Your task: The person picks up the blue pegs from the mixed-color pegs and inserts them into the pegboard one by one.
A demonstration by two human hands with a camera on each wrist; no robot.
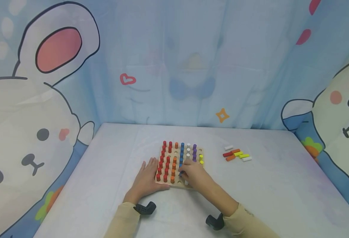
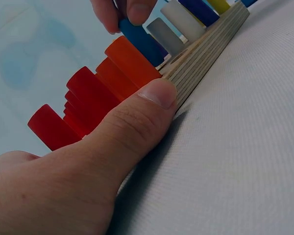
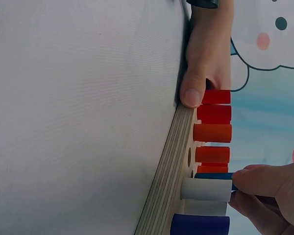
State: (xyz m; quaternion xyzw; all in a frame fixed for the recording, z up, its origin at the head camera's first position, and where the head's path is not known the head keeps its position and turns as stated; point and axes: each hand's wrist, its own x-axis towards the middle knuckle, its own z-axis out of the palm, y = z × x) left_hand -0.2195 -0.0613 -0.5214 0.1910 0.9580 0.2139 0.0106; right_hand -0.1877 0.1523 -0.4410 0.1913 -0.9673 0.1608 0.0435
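Observation:
A wooden pegboard (image 1: 176, 187) lies on the table, set with columns of red, orange, blue, white, purple and yellow pegs. My left hand (image 1: 147, 178) rests against its near left corner, fingers straight along the left side. The left thumb (image 2: 132, 122) presses the front edge beside an orange peg (image 2: 132, 61). Over the board's near part, my right hand (image 1: 196, 175) pinches the top of a blue peg (image 3: 213, 176) between thumb and fingertips. That peg stands upright in the blue column, behind a white peg (image 3: 206, 189) in the right wrist view. The right hand hides several pegs from the head view.
Right of the board lies a loose group of pegs, among them a red peg (image 1: 228, 154), a yellow peg (image 1: 244, 156) and a white peg (image 1: 247, 159). A white cloth (image 1: 281, 185) covers the table. Behind it hangs a blue printed curtain (image 1: 150, 43).

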